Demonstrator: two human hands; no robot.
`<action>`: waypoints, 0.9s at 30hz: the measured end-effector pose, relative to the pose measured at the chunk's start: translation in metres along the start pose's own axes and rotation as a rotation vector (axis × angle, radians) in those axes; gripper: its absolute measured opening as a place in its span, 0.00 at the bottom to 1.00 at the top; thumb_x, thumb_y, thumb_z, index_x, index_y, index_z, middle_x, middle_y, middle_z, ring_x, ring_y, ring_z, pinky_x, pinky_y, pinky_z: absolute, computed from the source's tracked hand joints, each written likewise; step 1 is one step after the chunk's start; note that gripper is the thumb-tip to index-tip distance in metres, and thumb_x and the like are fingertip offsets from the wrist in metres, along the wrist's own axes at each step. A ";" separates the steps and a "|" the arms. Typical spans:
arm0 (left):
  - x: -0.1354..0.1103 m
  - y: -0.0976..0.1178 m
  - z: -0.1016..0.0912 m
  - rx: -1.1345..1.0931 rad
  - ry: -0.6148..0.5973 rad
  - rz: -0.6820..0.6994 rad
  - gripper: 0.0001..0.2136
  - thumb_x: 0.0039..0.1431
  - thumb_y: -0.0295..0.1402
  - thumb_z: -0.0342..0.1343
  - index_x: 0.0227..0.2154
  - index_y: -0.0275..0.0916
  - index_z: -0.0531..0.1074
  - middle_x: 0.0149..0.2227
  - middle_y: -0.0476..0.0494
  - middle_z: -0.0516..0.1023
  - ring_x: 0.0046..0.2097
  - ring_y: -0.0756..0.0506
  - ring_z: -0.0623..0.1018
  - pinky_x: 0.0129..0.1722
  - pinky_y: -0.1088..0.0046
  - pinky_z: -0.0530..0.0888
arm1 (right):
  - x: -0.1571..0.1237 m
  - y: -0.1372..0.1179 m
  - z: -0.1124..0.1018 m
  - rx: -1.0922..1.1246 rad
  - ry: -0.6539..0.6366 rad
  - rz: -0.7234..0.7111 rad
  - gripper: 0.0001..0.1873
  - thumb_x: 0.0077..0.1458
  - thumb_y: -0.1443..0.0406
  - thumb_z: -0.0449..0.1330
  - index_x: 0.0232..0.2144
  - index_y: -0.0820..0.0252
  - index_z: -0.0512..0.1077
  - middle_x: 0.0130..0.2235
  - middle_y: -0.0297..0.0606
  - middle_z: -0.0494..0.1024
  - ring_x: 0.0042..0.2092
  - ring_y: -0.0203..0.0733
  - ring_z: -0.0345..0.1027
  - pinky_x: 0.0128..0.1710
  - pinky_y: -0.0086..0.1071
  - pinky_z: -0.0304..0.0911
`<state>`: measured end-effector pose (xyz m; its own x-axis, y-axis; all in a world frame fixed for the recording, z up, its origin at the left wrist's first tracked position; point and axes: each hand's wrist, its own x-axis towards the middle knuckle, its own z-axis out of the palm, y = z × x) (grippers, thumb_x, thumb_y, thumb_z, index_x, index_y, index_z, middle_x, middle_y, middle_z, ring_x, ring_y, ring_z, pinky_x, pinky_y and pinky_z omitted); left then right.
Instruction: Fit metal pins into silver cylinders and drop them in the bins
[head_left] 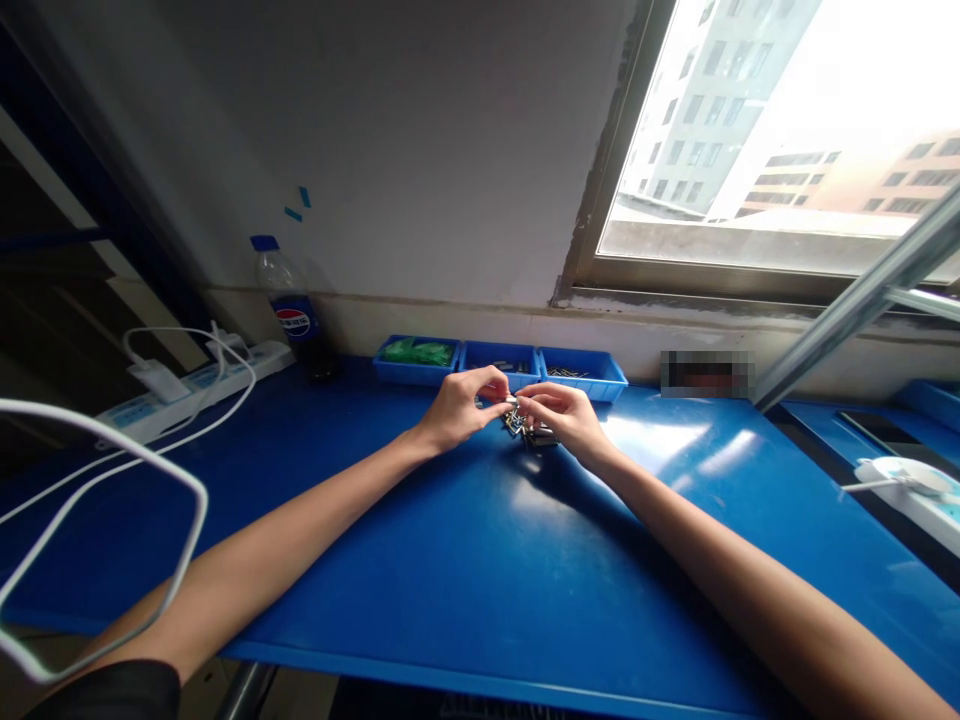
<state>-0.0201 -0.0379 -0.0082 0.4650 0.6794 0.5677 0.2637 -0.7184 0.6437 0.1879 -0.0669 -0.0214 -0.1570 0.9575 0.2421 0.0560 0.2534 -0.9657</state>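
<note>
Hands nearly meeting above the table (450, 580). Left hand (454, 410): thumb and forefinger appear pinched on a small bright piece (512, 400). Right hand (568, 413): fingertips at the piece's other side; whether they grip it, cannot tell. Piece lies directly between the hands, neither clearly nearer; long axis seems to run crosswise, too small to confirm. Loose metal parts (531, 434) sit just below, closer to the right hand. Three blue bins (499, 378) stand beyond.
</note>
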 end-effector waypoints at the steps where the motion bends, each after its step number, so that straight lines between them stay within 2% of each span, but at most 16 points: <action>1: 0.000 -0.001 0.000 -0.007 0.000 -0.003 0.06 0.60 0.32 0.63 0.36 0.37 0.72 0.37 0.46 0.81 0.40 0.47 0.83 0.45 0.70 0.80 | 0.000 0.000 0.000 0.001 -0.002 0.003 0.21 0.50 0.49 0.71 0.38 0.58 0.81 0.28 0.37 0.81 0.29 0.41 0.73 0.33 0.36 0.70; 5: 0.004 -0.001 -0.004 0.079 -0.081 -0.018 0.09 0.58 0.33 0.65 0.39 0.38 0.72 0.39 0.45 0.81 0.40 0.47 0.82 0.44 0.71 0.80 | 0.003 0.002 -0.002 -0.023 0.016 0.026 0.21 0.49 0.50 0.72 0.37 0.60 0.81 0.27 0.37 0.81 0.29 0.41 0.73 0.32 0.36 0.70; 8: 0.008 0.001 -0.017 0.360 -0.259 -0.106 0.14 0.55 0.35 0.67 0.43 0.39 0.75 0.40 0.44 0.80 0.41 0.44 0.81 0.42 0.69 0.78 | 0.006 0.006 -0.006 -0.050 0.092 0.014 0.21 0.48 0.51 0.73 0.37 0.60 0.82 0.29 0.39 0.82 0.31 0.43 0.75 0.34 0.37 0.72; 10: 0.009 0.002 -0.026 0.566 -0.369 -0.204 0.16 0.54 0.37 0.67 0.44 0.40 0.77 0.44 0.41 0.79 0.43 0.41 0.80 0.42 0.67 0.77 | 0.008 0.008 -0.008 -0.029 0.125 -0.019 0.22 0.49 0.52 0.73 0.42 0.59 0.81 0.35 0.41 0.84 0.37 0.46 0.79 0.41 0.39 0.74; 13: 0.008 0.001 -0.034 0.720 -0.449 -0.308 0.18 0.54 0.41 0.65 0.46 0.40 0.77 0.47 0.38 0.78 0.47 0.37 0.80 0.43 0.66 0.77 | 0.009 0.010 -0.009 0.038 0.115 -0.072 0.28 0.51 0.55 0.72 0.54 0.53 0.77 0.52 0.44 0.82 0.52 0.50 0.78 0.53 0.44 0.73; 15: 0.006 -0.002 -0.035 0.743 -0.464 -0.354 0.18 0.54 0.42 0.64 0.47 0.41 0.77 0.47 0.38 0.78 0.47 0.36 0.80 0.43 0.66 0.76 | 0.009 0.013 -0.009 0.044 0.122 -0.093 0.30 0.52 0.56 0.71 0.57 0.51 0.74 0.57 0.44 0.80 0.56 0.51 0.76 0.57 0.46 0.71; 19: 0.005 -0.007 -0.033 0.729 -0.464 -0.371 0.19 0.55 0.41 0.63 0.49 0.41 0.76 0.48 0.38 0.79 0.47 0.37 0.81 0.43 0.67 0.76 | 0.008 0.023 -0.010 -0.076 0.191 -0.123 0.23 0.56 0.57 0.68 0.53 0.51 0.74 0.49 0.42 0.83 0.52 0.50 0.77 0.53 0.46 0.71; 22: 0.006 -0.004 -0.030 0.723 -0.450 -0.342 0.19 0.57 0.41 0.63 0.49 0.40 0.76 0.48 0.38 0.79 0.48 0.37 0.81 0.44 0.67 0.76 | 0.008 0.033 -0.012 -0.214 0.238 -0.185 0.17 0.58 0.59 0.65 0.50 0.52 0.76 0.45 0.40 0.84 0.48 0.49 0.78 0.50 0.44 0.71; 25: 0.007 0.000 -0.025 0.778 -0.386 -0.307 0.17 0.60 0.41 0.62 0.49 0.39 0.77 0.48 0.36 0.79 0.47 0.37 0.80 0.45 0.65 0.76 | 0.007 0.037 -0.013 -0.270 0.264 -0.212 0.14 0.59 0.60 0.62 0.47 0.53 0.76 0.43 0.39 0.84 0.46 0.48 0.78 0.48 0.42 0.70; 27: 0.007 -0.001 -0.017 0.817 -0.350 -0.199 0.15 0.65 0.38 0.58 0.51 0.37 0.77 0.49 0.35 0.80 0.50 0.37 0.78 0.49 0.63 0.76 | 0.006 0.036 -0.012 -0.270 0.269 -0.211 0.13 0.59 0.61 0.62 0.46 0.53 0.76 0.42 0.38 0.84 0.45 0.48 0.78 0.47 0.41 0.69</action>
<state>-0.0318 -0.0304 0.0041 0.5418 0.8137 0.2106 0.8212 -0.5659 0.0737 0.2008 -0.0507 -0.0538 0.0680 0.8735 0.4821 0.3116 0.4404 -0.8420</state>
